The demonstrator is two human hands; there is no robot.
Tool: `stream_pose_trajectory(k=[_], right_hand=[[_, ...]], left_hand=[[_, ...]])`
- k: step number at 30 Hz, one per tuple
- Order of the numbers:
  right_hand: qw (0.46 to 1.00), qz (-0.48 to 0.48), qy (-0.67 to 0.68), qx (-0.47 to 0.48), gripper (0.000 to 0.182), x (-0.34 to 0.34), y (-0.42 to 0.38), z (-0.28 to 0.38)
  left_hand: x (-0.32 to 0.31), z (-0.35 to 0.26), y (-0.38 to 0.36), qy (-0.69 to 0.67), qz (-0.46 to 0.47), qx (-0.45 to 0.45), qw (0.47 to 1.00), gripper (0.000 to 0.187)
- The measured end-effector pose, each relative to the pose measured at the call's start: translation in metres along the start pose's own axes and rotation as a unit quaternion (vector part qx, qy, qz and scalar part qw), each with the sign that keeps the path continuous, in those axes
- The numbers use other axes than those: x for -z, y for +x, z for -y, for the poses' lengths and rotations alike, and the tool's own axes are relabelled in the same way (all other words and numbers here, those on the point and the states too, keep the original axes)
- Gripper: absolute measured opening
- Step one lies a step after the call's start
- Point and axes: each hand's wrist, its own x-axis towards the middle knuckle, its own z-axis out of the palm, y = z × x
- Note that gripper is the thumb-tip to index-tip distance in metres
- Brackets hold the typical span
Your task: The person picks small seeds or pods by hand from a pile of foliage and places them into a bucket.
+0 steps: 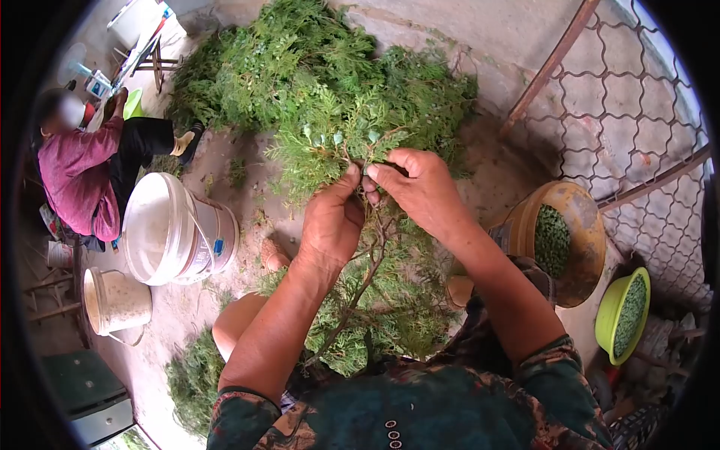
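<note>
My left hand (334,219) is closed around a leafy evergreen branch (371,262), its thumb pressed on the stem. From the right, my right hand (421,186) pinches a twig of the same branch, thumb and forefinger close to the left thumb. Exactly what lies between those fingertips is hidden. Small pale green-blue cones (337,138) sit on the scaly foliage just beyond both hands. The bare brown stem runs down between my forearms towards my lap, over more green sprays.
A large evergreen heap (300,67) lies against the wall. To the right stand a yellowish bucket (592,225) and a lime-green basin (606,319), both holding green cones. White buckets (157,232) (120,304) stand left, near a seated person (79,169). Wire mesh (630,97) leans at right.
</note>
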Motion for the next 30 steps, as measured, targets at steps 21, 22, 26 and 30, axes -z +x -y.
stream_pose_trajectory(k=[21,22,26,30], right_hand=[[0.915,0.007,0.384,-0.119,0.027,0.033,0.002,0.015],[0.916,0.009,0.384,-0.119,0.027,0.033,0.001,0.016],[0.966,-0.015,0.255,-0.036,0.013,0.027,-0.004,0.020],[0.994,-0.025,0.074,0.073,0.038,0.018,-0.006,0.016]], left_hand=[[0.011,-0.024,0.004,-0.075,0.002,-0.020,0.997,0.011],[0.010,-0.026,0.004,-0.070,-0.008,-0.028,0.997,0.012],[0.009,-0.037,0.006,-0.064,-0.014,-0.060,0.996,0.012],[0.013,-0.039,0.007,-0.071,-0.014,-0.077,0.994,0.013]])
